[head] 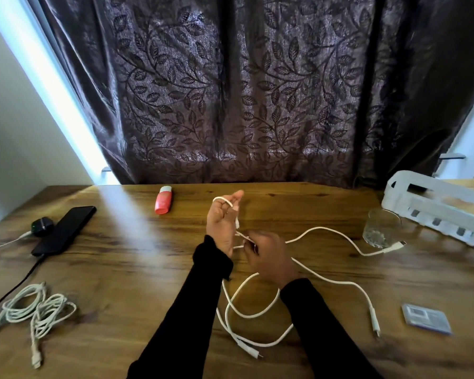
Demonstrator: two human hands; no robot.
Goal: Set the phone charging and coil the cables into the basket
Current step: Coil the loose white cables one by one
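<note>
My left hand (223, 222) is raised over the middle of the wooden table (137, 269), with one end of a white cable (337, 281) looped over its fingers. Just to its right, my right hand (268, 258) pinches the same cable. The remainder of it, or a second white cable, trails loose across the table towards the glass and the front edge. A black phone (65, 231) lies at the left with a dark cord running from its near end. The white slotted basket (438, 206) stands at the far right.
Two bundled white cables (36, 310) lie at the front left. A dark round charger (42, 227) sits beside the phone. A red and white tube (164, 200) lies at the back. A clear glass (381, 228) stands near the basket. A small card (426, 318) lies front right. Dark curtain behind.
</note>
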